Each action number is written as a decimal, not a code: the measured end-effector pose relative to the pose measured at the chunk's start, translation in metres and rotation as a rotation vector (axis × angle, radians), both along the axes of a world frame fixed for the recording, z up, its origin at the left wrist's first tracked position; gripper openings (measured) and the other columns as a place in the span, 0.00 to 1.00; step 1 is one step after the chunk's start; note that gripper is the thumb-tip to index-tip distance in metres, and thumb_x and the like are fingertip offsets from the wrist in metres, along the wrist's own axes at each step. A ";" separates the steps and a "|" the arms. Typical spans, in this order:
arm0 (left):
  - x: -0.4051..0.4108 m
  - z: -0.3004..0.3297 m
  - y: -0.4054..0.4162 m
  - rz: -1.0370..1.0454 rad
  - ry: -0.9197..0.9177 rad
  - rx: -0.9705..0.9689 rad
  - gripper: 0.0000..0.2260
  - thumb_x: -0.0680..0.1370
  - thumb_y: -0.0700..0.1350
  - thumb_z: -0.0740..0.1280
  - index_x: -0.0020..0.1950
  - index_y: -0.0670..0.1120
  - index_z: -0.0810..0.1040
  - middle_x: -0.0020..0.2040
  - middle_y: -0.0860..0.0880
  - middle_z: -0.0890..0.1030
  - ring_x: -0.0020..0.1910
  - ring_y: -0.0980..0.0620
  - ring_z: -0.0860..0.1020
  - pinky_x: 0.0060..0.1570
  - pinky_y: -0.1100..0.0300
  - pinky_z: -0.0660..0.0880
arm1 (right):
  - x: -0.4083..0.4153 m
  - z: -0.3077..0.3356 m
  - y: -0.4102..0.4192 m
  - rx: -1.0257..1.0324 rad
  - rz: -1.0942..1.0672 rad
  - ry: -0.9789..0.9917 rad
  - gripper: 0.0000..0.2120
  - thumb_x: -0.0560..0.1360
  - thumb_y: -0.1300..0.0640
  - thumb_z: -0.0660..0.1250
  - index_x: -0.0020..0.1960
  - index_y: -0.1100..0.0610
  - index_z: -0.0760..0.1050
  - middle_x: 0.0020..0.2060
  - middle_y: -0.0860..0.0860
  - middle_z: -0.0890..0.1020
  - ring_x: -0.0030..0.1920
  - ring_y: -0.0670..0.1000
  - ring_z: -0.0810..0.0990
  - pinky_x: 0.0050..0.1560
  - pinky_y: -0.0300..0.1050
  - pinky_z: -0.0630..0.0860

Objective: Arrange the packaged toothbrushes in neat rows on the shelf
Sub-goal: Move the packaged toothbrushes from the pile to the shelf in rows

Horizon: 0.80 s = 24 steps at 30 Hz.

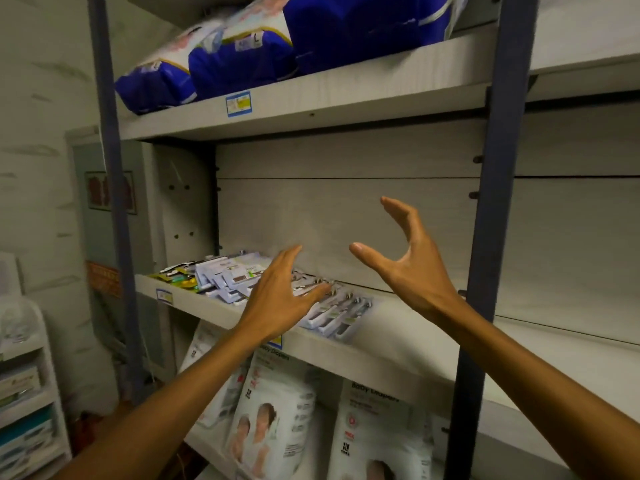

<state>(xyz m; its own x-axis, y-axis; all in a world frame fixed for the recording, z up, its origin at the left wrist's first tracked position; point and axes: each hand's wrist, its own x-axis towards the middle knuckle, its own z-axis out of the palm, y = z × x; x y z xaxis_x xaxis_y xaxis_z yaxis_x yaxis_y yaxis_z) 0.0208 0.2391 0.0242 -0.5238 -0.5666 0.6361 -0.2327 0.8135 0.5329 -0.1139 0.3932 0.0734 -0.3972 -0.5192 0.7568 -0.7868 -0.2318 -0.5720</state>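
Our two bare forearms reach up from the bottom edge toward the middle shelf (398, 344). We hold our left hand (277, 299) with fingers spread and empty, hovering over the packaged toothbrushes (239, 275), which lie in a loose, overlapping pile on the shelf's left part; a few white packs (341, 315) sit side by side just right of that hand. We keep our right hand (403, 258) wide apart too, thumb and fingers curved, holding nothing, raised above bare shelf to the right of the packs. Blue diaper bags (242, 53) fill the shelf above.
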 end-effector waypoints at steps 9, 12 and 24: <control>-0.062 -0.033 -0.039 0.023 -0.497 -0.099 0.14 0.74 0.52 0.68 0.55 0.45 0.79 0.55 0.45 0.79 0.52 0.46 0.78 0.44 0.59 0.73 | -0.015 -0.006 -0.026 -0.019 -0.106 -0.108 0.41 0.64 0.35 0.71 0.72 0.44 0.60 0.71 0.41 0.66 0.69 0.42 0.64 0.65 0.43 0.64; -0.075 -0.044 -0.053 -0.007 -0.595 -0.093 0.16 0.74 0.55 0.68 0.52 0.44 0.78 0.53 0.44 0.80 0.50 0.45 0.78 0.43 0.57 0.73 | -0.015 -0.011 -0.034 -0.009 -0.165 -0.129 0.40 0.64 0.35 0.71 0.72 0.43 0.60 0.71 0.41 0.65 0.68 0.41 0.64 0.65 0.43 0.63; -0.087 -0.054 -0.072 -0.162 -0.458 0.043 0.20 0.71 0.54 0.71 0.59 0.45 0.77 0.55 0.45 0.80 0.53 0.44 0.78 0.50 0.53 0.75 | 0.003 -0.044 -0.048 0.042 -0.307 -0.312 0.39 0.64 0.36 0.70 0.71 0.46 0.63 0.69 0.43 0.69 0.66 0.43 0.68 0.62 0.42 0.65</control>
